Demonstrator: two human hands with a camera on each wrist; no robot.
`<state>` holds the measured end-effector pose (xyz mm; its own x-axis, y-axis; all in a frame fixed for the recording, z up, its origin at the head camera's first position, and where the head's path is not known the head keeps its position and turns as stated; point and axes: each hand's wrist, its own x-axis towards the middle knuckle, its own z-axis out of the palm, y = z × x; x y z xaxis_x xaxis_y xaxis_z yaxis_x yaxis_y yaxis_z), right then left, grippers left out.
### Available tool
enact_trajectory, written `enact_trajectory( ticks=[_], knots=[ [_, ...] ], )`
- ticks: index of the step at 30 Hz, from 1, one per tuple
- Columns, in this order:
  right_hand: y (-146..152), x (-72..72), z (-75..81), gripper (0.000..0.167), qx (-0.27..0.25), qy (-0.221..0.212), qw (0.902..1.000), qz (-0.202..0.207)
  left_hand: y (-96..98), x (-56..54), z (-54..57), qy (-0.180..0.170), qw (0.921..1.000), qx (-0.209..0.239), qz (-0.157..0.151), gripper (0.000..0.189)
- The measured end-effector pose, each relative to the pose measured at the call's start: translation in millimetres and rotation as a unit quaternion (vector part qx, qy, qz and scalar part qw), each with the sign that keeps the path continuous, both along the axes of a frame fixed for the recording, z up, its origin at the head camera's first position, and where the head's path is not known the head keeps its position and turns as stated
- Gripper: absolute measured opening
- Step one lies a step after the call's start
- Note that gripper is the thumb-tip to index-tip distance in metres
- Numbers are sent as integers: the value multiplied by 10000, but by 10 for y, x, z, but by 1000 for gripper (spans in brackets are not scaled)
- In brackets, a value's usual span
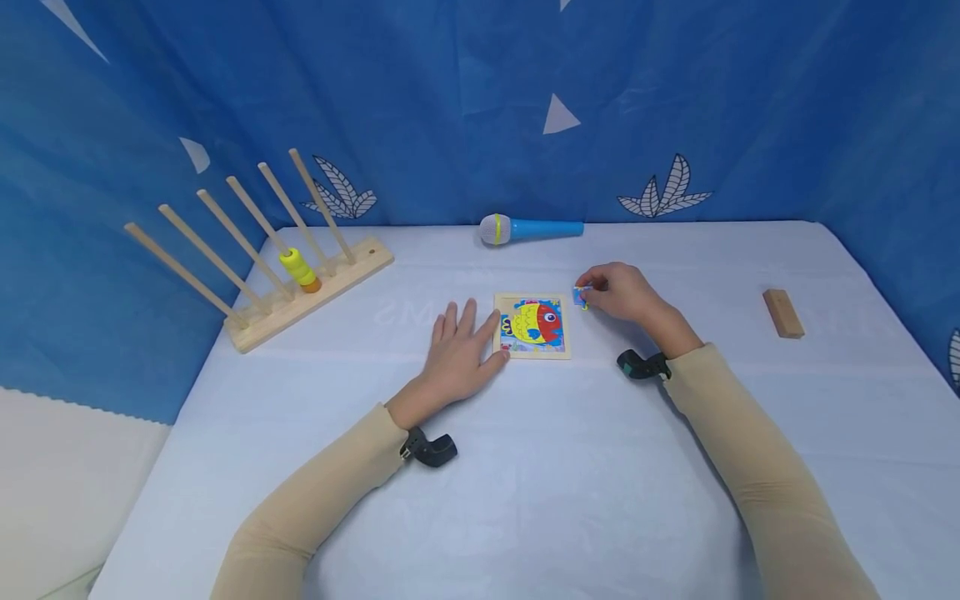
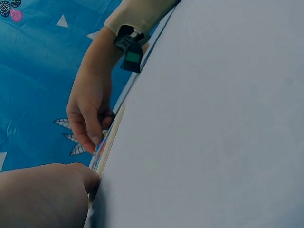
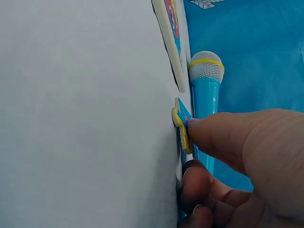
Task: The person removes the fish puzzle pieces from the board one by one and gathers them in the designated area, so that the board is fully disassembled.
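A square wooden jigsaw puzzle [image 1: 532, 354] with a red and yellow fish picture lies flat on the table. Bare wood shows in the upper left corner of its picture. My left hand [image 1: 455, 358] is spread on the table with its thumb and index finger at the puzzle's left edge. Just off the puzzle's upper right, my right hand [image 1: 621, 292] pinches a blue and yellow puzzle piece [image 3: 183, 122] between thumb and fingers. In the right wrist view, the piece is tilted close over the white tablecloth. Most of my left hand's fingers are hidden in the left wrist view.
Behind the puzzle lies a blue toy microphone [image 1: 546, 228]. A wooden peg stand [image 1: 337, 287] with several upright pegs is at the back left, yellow and orange beads [image 1: 299, 268] on one of them. A wooden block [image 1: 783, 314] lies at the right.
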<state>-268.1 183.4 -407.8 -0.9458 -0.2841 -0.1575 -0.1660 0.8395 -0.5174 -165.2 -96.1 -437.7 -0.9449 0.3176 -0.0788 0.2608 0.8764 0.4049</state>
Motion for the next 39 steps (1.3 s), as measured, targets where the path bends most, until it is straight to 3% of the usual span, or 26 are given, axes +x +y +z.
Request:
enact_trajectory(
  ticks=[19,39],
  knots=[
    [12,-4,-25,30,-9,146,9998,112,-11,-7,-2,-14,10000,-9,4,71],
    [14,18,-16,29,-40,47,9999,-147,-7,-1,-4,29,10000,38,-3,70]
  ],
)
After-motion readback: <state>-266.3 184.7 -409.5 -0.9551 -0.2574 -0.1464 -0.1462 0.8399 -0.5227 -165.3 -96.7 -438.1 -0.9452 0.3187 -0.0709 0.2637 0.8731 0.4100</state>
